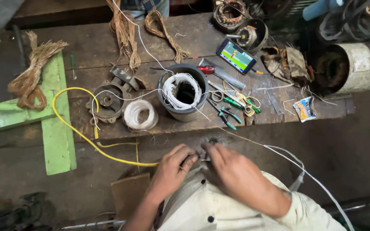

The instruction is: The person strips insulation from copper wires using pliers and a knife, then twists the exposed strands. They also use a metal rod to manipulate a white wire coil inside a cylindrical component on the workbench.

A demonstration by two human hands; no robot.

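Hands meet low in the head view, just above the person's cream shirt (202, 205). The left hand (174, 169) is curled shut, its fingertips pinching the end of a yellow sleeve (78, 132) that runs in from the left. The right hand (232, 171) is closed too, thumb and fingers pinched on something small right where the hands touch; what that small piece is cannot be told. A thin white wire (296, 164) trails off from the hands to the right and down past the sleeve of the shirt.

From the left hand the yellow sleeve crosses the dark floor, climbs onto the wooden bench (86, 47) and loops beside a green-painted board (56, 137). On the bench, straight beyond the hands, stands a dark round stator housing (185, 112) with white winding wire coiled at its mouth. A loose coil of white wire (140, 114) lies just left of it, and a grey motor end cover (108, 102) sits further left. Green-handled pliers (225, 115) and scissors (249, 105) lie just right of the housing, with a red-handled screwdriver (205, 69) behind it. A phone (236, 55) with a lit screen rests further back on the right. Bundles of old copper wire (31, 77) lie at the left end and at the back of the bench
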